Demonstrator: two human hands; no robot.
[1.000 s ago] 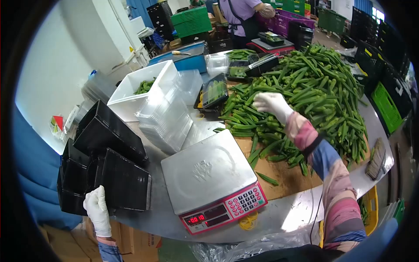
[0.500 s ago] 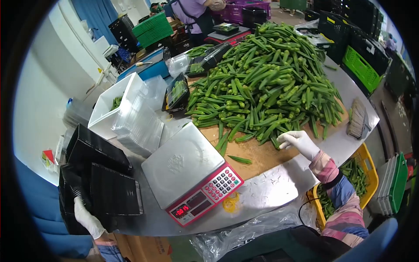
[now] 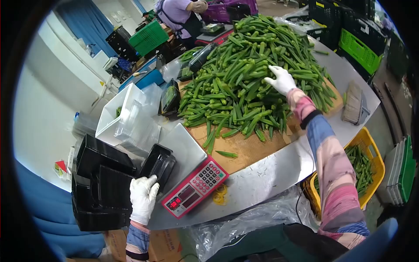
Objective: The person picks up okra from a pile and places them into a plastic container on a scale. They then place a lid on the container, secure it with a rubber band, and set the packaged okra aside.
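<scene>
My gloved left hand (image 3: 143,196) grips the near end of a black plastic tray (image 3: 159,162), which is tilted over the left edge of the weighing scale (image 3: 182,144). The scale has a bare steel plate and a red keypad front with lit digits. My gloved right hand (image 3: 281,80) is over the big heap of okra (image 3: 244,83), thumb and fingers apart, with nothing held. Stacks of black trays (image 3: 114,185) stand to the left of my left hand. One loose okra (image 3: 226,154) lies on the cardboard close to the scale.
Clear plastic lids (image 3: 137,131) and a white bin (image 3: 114,114) stand behind the scale. Yellow rubber bands (image 3: 220,194) lie before it. A brush (image 3: 354,105) rests at the table's right edge, above a yellow crate (image 3: 371,163) of okra. Another person (image 3: 181,17) stands across the table.
My left hand has brought a black tray from the stacks rightward to the scale. My right hand has moved forward from the heap's near edge to over its middle.
</scene>
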